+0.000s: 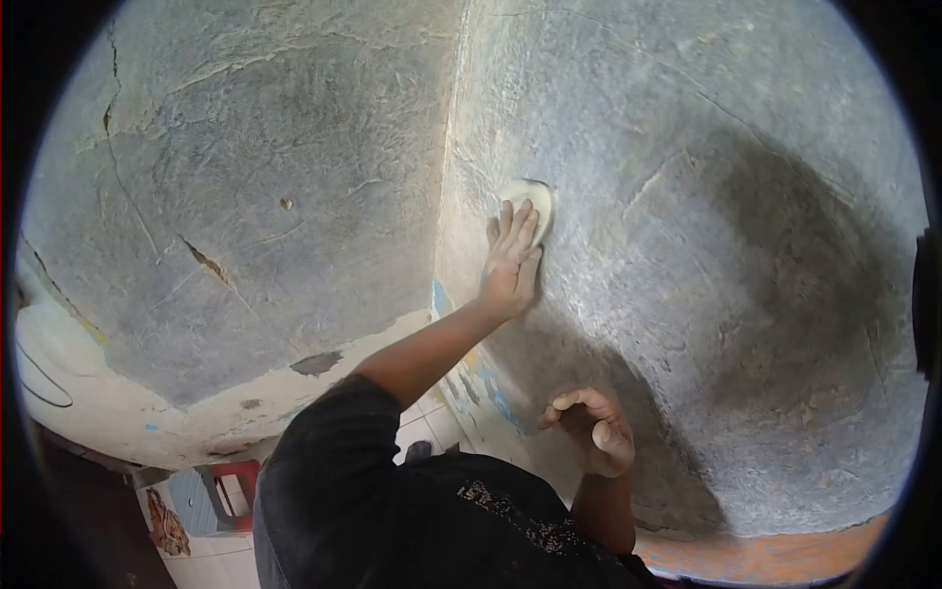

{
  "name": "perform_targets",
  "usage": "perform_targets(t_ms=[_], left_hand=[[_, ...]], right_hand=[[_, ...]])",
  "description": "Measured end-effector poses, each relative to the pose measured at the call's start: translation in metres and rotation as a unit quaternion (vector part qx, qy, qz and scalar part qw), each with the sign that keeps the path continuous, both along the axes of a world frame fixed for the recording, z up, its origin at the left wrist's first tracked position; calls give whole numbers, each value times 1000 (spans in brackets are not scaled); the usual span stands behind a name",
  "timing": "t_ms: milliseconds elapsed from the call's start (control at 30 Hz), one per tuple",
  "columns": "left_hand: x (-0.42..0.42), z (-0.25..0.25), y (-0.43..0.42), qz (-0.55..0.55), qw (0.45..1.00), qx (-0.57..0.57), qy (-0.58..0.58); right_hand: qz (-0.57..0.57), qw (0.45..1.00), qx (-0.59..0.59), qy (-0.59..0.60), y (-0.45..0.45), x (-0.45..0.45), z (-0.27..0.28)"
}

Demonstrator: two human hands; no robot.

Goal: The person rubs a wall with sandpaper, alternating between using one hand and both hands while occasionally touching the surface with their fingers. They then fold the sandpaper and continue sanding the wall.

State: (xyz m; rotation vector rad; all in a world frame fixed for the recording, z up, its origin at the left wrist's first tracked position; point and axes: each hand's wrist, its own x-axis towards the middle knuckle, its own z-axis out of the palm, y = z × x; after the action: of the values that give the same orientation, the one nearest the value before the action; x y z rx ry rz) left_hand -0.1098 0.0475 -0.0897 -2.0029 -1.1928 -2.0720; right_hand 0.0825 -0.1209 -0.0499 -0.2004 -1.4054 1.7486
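Observation:
My left hand (511,260) reaches up to the rough grey plastered wall (628,285), just right of the corner. Under its fingers is a pale, rounded, sponge-like pad (541,201), pressed flat against the plaster; the fingers and palm hide part of it. In front of my chest, lower down, my right hand (594,432) is raised with curved fingers and the thumb apart. Nothing shows in it, and it appears clear of the wall.
The left wall (324,216) meets this one at a vertical corner and has cracks and chipped patches. A thin dark cord (44,393) hangs at far left. On the tiled floor lie a red and grey object (211,496) and a brown patterned cloth-like item (167,525).

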Motion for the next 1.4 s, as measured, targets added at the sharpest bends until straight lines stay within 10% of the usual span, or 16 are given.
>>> perform_targets(t_ms=[100, 233, 300, 367, 500, 633, 833, 1000, 1067, 1200, 1300, 1333, 1400], left_hand=[[32, -19, -37, -80, 964, 149, 207], [38, -15, -40, 108, 971, 45, 208], [39, -12, -43, 32, 998, -49, 12], [61, -19, -51, 161, 949, -72, 262], [78, -14, -80, -68, 947, 159, 272], [63, 12, -70, 79, 994, -61, -35], [72, 1, -85, -53, 949, 123, 285], [53, 10, -59, 36, 998, 18, 51], [55, 11, -82, -168, 923, 126, 324], [21, 4, -12, 50, 952, 184, 241], [23, 1, -24, 0, 947, 61, 314], [35, 39, -41, -135, 846, -173, 486], [18, -1, -12, -107, 882, -33, 458]], right_hand=[[32, 999, -4, -21, -4, 16, -3], [57, 998, 8, -27, -10, 34, 0], [60, 998, 0, -13, -15, 39, -4], [86, 996, -1, -27, -17, 46, -8], [102, 994, -4, -24, -20, 56, -9], [74, 997, 19, -19, -27, 64, -6], [69, 997, 18, -15, -17, 67, -12], [71, 997, 27, -18, -10, 58, -9], [61, 997, 34, -20, -1, 52, -8], [46, 998, 18, -33, 4, 43, -2], [33, 999, 15, -32, 11, 28, -1], [29, 999, 6, -36, 14, 24, 0], [26, 999, 11, -41, 20, 16, 3]])
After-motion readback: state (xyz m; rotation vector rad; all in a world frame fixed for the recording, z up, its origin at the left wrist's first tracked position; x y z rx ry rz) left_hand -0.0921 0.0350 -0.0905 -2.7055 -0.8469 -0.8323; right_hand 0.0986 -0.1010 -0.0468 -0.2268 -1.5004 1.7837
